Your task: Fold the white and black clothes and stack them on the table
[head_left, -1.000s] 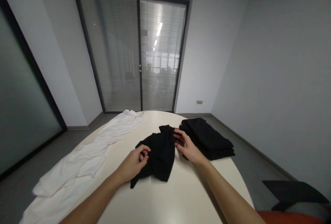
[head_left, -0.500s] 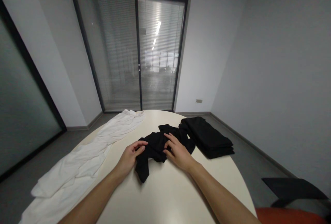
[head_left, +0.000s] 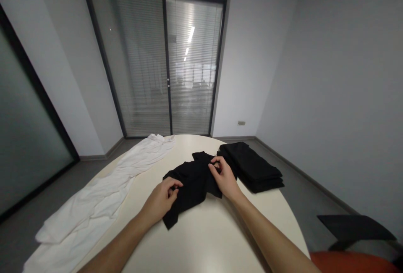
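Observation:
A black garment (head_left: 192, 182), partly spread and rumpled, lies on the round cream table (head_left: 208, 239). My left hand (head_left: 162, 199) pinches the cloth at its near left side, fingers curled. At the upper right of the cloth, my right hand (head_left: 222, 176) grips it between thumb and fingers. Part of the garment hangs in a dark flap between and below my hands. Its exact kind cannot be made out, though short sleeve-like corners show. Just right of my right hand sits a stack of folded black clothes (head_left: 252, 166).
A long white garment (head_left: 103, 197) stretches along the table's left edge, partly over it. To the lower right stands a chair with a black armrest (head_left: 355, 227) and a red-orange seat (head_left: 352, 262). Beyond the table are glass panels with blinds (head_left: 195, 75).
My hands have moved apart, the right one further up and right, the left slightly lower. The bunched black garment is now spread wider and flatter between them.

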`<state>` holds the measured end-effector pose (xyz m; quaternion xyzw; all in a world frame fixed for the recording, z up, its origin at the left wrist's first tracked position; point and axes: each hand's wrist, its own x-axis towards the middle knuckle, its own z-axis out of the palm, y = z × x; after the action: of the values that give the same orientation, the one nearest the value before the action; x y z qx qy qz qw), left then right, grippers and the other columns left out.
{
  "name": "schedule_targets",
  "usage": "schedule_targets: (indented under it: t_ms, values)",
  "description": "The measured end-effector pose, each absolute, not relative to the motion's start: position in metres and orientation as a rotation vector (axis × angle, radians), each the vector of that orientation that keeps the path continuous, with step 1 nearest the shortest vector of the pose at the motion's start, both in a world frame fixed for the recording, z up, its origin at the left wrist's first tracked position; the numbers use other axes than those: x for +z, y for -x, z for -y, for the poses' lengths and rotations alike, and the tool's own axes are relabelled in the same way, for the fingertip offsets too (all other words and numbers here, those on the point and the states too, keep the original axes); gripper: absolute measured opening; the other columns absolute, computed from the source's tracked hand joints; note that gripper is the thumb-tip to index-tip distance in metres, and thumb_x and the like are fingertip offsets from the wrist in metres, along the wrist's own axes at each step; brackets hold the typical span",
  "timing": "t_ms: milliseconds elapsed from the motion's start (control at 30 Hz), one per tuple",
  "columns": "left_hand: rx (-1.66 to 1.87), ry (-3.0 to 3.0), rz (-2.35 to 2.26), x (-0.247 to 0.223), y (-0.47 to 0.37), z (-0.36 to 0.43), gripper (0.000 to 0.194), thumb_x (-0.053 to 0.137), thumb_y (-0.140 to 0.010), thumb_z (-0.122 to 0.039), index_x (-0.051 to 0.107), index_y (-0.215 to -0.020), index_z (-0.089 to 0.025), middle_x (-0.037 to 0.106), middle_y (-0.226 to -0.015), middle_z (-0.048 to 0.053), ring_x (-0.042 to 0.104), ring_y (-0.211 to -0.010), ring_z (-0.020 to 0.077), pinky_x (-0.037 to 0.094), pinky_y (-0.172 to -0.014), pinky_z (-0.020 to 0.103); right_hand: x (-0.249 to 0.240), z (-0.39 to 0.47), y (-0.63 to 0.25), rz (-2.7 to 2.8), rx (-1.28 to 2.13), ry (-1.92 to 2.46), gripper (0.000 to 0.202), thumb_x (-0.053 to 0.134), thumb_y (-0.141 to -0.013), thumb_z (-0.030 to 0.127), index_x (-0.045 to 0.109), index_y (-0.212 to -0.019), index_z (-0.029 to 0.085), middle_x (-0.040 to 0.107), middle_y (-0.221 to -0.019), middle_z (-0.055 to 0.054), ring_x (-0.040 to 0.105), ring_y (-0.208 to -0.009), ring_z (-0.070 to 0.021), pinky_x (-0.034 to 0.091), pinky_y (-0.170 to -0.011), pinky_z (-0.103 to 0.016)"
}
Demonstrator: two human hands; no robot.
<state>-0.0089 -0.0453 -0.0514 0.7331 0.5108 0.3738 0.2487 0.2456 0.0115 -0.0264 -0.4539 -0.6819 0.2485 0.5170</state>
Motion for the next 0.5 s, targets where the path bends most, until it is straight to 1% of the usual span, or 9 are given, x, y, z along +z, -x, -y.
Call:
schedule_targets:
  t_ms: [100,200,267,333,367,400,433,467,500]
  values:
    - [0.860,-2.089,-1.471,-0.057,0.011,0.047,0.030,0.052,-0.082,-0.016,0.067,-0.107,-0.023,0.067,-0.099,0.002,0.059,-0.071,0.0146,0.043,-0.068,0.027,-0.024,-0.014,-0.249,1.616,0.743,1.036,0.030,0.064,-0.085,0.050,0.057,-0.087,0.021,0.049,-0.068,0.004,0.048,-0.066,-0.0144,0.039,-0.064,-0.026]
    - [0.804,-2.125,-1.560,-0.056,0.013,0.047,0.038,0.053,-0.079,-0.012,0.066,-0.113,-0.025,0.068,-0.101,0.001,0.061,-0.077,0.0150,0.043,-0.072,0.027,-0.017,-0.014,-0.260,1.604,0.837,0.966,0.032,0.068,-0.082,0.050,0.060,-0.089,0.020,0.049,-0.068,0.004,0.047,-0.064,-0.0132,0.038,-0.063,-0.025]
    - [0.810,-2.104,-1.625,-0.050,0.015,0.046,0.034,0.051,-0.079,-0.010,0.068,-0.105,-0.023,0.069,-0.095,0.001,0.062,-0.078,0.0155,0.044,-0.072,0.027,-0.011,-0.012,-0.270,1.617,0.828,0.913,0.030,0.068,-0.084,0.049,0.061,-0.089,0.020,0.049,-0.067,0.004,0.046,-0.063,-0.0129,0.037,-0.062,-0.025]
    - [0.849,-2.052,-1.687,-0.042,0.018,0.045,0.025,0.048,-0.081,-0.011,0.069,-0.089,-0.022,0.069,-0.085,0.001,0.062,-0.076,0.0164,0.045,-0.071,0.028,-0.006,-0.009,-0.280,1.610,0.772,0.869,0.029,0.065,-0.086,0.049,0.063,-0.087,0.020,0.050,-0.067,0.003,0.046,-0.062,-0.0131,0.036,-0.060,-0.025]
    - [0.888,-2.038,-1.707,-0.039,0.020,0.045,0.023,0.047,-0.082,-0.012,0.068,-0.085,-0.021,0.069,-0.083,0.001,0.063,-0.077,0.0171,0.047,-0.072,0.028,-0.003,-0.009,-0.286,1.595,0.729,0.845,0.030,0.063,-0.087,0.050,0.063,-0.086,0.020,0.051,-0.068,0.002,0.046,-0.062,-0.0136,0.036,-0.060,-0.026]
    - [0.941,-2.049,-1.707,-0.035,0.021,0.045,0.023,0.047,-0.083,-0.013,0.068,-0.085,-0.021,0.070,-0.085,0.002,0.064,-0.080,0.0181,0.048,-0.075,0.030,-0.001,-0.008,-0.290,1.580,0.682,0.819,0.031,0.060,-0.089,0.051,0.064,-0.085,0.020,0.053,-0.069,0.001,0.048,-0.064,-0.0143,0.037,-0.061,-0.026]
    - [1.000,-2.094,-1.680,-0.033,0.022,0.045,0.025,0.047,-0.083,-0.014,0.069,-0.092,-0.021,0.071,-0.094,0.003,0.064,-0.088,0.0195,0.050,-0.080,0.032,0.000,-0.008,-0.294,1.574,0.635,0.795,0.032,0.058,-0.090,0.052,0.064,-0.085,0.020,0.055,-0.072,0.000,0.050,-0.066,-0.0154,0.039,-0.063,-0.027]
    - [1.044,-2.173,-1.626,-0.033,0.023,0.046,0.030,0.048,-0.084,-0.013,0.069,-0.103,-0.022,0.070,-0.108,0.005,0.063,-0.101,0.0214,0.050,-0.089,0.035,0.001,-0.009,-0.297,1.583,0.593,0.779,0.033,0.055,-0.091,0.052,0.065,-0.086,0.020,0.058,-0.075,-0.001,0.052,-0.070,-0.0166,0.041,-0.066,-0.028]
    - [1.060,-2.273,-1.556,-0.034,0.022,0.047,0.038,0.049,-0.085,-0.014,0.066,-0.118,-0.023,0.064,-0.126,0.007,0.058,-0.116,0.0234,0.047,-0.099,0.039,0.002,-0.009,-0.299,1.607,0.555,0.777,0.033,0.053,-0.093,0.051,0.065,-0.087,0.021,0.060,-0.078,-0.002,0.055,-0.073,-0.0178,0.042,-0.069,-0.029]
